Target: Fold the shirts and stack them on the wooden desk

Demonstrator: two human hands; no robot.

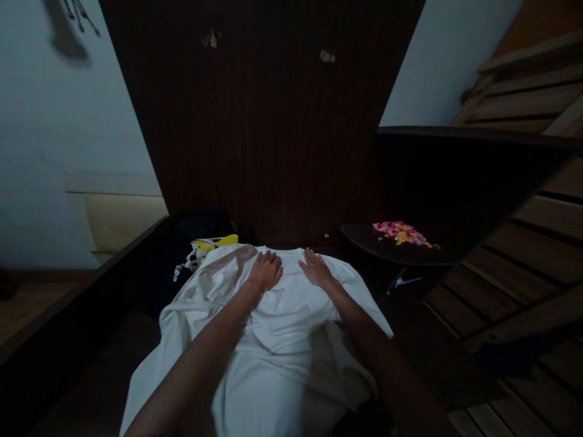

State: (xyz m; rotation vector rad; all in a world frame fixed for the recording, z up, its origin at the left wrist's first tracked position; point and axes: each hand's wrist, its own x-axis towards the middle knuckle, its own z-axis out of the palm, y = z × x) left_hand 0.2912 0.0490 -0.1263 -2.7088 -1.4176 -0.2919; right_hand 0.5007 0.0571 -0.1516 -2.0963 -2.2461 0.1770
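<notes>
A white cloth (282, 340) lies draped and rumpled in front of me, running from the lower edge of the view up to a dark wooden cabinet. My left hand (265, 270) rests on its far end with the fingers curled down onto the fabric. Just to the right, my right hand (316, 269) lies flat on the same far end with its fingers stretched out. Both forearms reach over the cloth from below.
A dark wooden cabinet (273, 121) stands straight ahead. A yellow, black and white item (204, 250) lies left of the cloth. Pink and yellow bits (401, 233) sit on a dark round surface (364, 240) at right. Wooden slats (523, 255) run along the right side.
</notes>
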